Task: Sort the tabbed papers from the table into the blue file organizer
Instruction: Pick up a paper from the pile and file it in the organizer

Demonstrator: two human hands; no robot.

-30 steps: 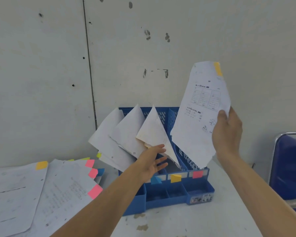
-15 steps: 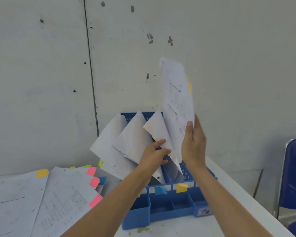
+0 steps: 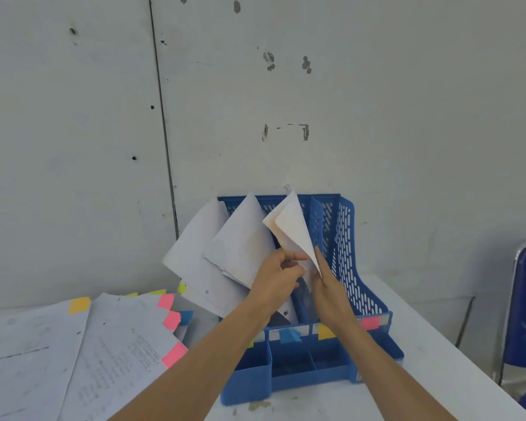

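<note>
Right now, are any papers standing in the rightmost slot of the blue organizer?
No, the rightmost slot of the organizer, behind the pink label, shows only blue perforated walls; the papers stand in slots left of it.

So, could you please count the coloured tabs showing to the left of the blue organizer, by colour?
Pink tabs: 3
Orange tab: 1
Blue tab: 1
Yellow-green tabs, only edges showing: 3
Total: 8

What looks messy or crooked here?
The papers in the blue file organizer lean left, fanning out past its side instead of standing straight. The tabbed sheets on the table lie overlapped and askew.
</note>
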